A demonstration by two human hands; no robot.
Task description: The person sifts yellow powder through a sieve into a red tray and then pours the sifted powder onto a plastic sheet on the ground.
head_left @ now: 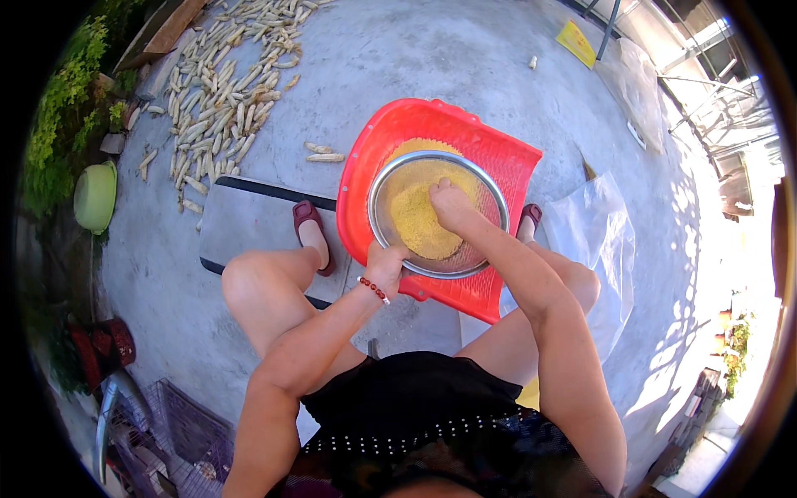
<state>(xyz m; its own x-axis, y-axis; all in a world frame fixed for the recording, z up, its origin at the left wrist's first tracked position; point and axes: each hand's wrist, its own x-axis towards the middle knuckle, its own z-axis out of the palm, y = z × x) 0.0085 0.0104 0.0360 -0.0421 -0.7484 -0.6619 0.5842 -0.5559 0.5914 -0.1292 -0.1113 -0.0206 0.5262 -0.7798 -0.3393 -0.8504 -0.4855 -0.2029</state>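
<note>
A round metal sieve point(384, 242) with a shiny rim is above a red plastic scoop-shaped basket point(355, 170). Yellow cornmeal-like grain point(419, 217) lies in the sieve, and more of the same yellow shows in the basket beyond the far rim. My left hand point(386, 264), with a beaded bracelet on its wrist, grips the sieve's near-left rim. Inside the sieve, over the yellow meal, my right hand point(451, 205) is closed with its fingers curled together. Whether it has meal in it is hidden.
Many bare corncobs point(220, 116) lie spread on the concrete at the far left, with a green basin point(95, 197) beside the plants. A grey board point(249, 224) is by my left foot. Clear plastic sheeting point(598, 249) lies to the right; a purple crate point(178, 432) stands near left.
</note>
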